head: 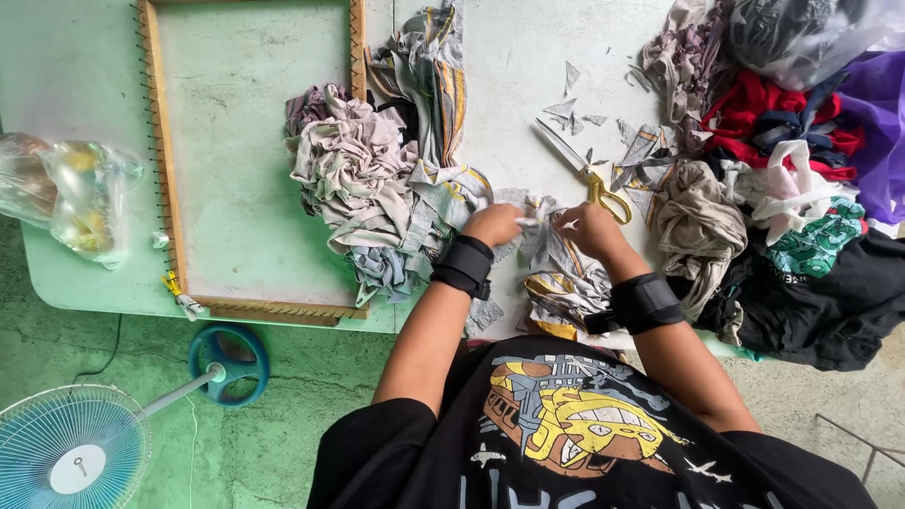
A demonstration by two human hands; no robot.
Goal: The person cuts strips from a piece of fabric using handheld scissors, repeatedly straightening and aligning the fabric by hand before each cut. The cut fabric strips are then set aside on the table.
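- Two hands pinch one grey-and-yellow striped fabric strip [551, 247] at the pale green table's [509, 57] near edge.
- Left hand [492, 224] clenched on it.
- Right hand [586, 229] grips it beside yellow-handled scissors [589, 170].

A makeshift textile-craft workspace is indicated: a pale green table [75, 283] on bare concrete, a nail-studded wooden frame [160, 170] at ten o'clock, fabric scraps [792, 188] heaped at two o'clock, scissors [589, 170], a floor fan [75, 452] at eight.

One scissors [596, 177], one fan [74, 451], one frame [160, 141]
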